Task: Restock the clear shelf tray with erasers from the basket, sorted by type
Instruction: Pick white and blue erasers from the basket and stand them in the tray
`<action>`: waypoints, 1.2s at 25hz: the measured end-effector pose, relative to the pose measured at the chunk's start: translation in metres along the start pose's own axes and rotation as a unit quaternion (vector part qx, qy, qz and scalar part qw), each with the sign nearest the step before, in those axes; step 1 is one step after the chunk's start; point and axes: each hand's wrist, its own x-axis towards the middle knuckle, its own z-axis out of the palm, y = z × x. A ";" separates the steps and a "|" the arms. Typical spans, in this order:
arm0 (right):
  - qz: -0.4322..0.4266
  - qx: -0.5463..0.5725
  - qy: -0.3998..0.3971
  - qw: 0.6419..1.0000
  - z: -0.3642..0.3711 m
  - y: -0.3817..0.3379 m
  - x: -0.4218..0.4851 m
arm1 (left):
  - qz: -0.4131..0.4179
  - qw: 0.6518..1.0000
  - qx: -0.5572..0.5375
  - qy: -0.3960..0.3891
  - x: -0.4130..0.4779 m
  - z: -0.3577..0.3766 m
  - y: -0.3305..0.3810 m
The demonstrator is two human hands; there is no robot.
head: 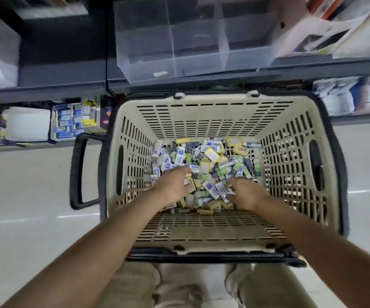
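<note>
At 6 o'clock, closest in, lie the person's knees in beige trousers (135,285), the beige basket (213,121) resting against them. Both bare forearms reach up into it. The left hand (171,185) is spread on the heap at about 10 o'clock from the basket's middle, its grip apart, fingers straight across the packets. The right hand (247,192) sits at about 4 o'clock, fingers curled toward a white-and-blue packet; blur hides whether its grip has closed on it. The erasers (210,156), yellow, green, white-blue and dark, cover the basket floor in a loose mix. A black handle (77,172) hangs out at 9 o'clock over the pale floor (24,185). Farthest, at 12 o'clock, the clear shelf tray (148,36) stands on the dark shelf (64,78), its dividers visible, with one small white piece (160,74) at its front edge.
</note>
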 end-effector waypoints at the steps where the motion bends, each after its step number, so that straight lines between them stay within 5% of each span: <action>1: -0.009 -0.019 -0.013 1.000 0.003 0.005 0.011 | 0.018 1.000 0.012 -0.016 0.011 0.002 0.000; 12: -0.136 -0.062 -0.007 0.989 -0.021 -0.002 0.043 | 0.096 0.991 0.065 -0.065 0.052 0.013 0.026; 18: -0.165 0.222 0.054 0.960 -0.037 -0.014 -0.027 | 0.189 0.982 0.009 0.025 0.001 -0.002 0.057; 21: -0.151 0.245 0.067 0.955 -0.025 -0.016 -0.043 | 0.234 0.967 0.066 0.082 -0.017 0.010 0.049; 25: -0.098 0.165 0.149 0.970 -0.016 -0.003 -0.047 | 0.147 0.982 0.039 0.117 -0.019 0.012 0.026; 30: -0.076 0.029 0.125 0.989 -0.034 0.010 -0.029 | 0.067 0.982 -0.098 0.149 -0.019 -0.004 0.008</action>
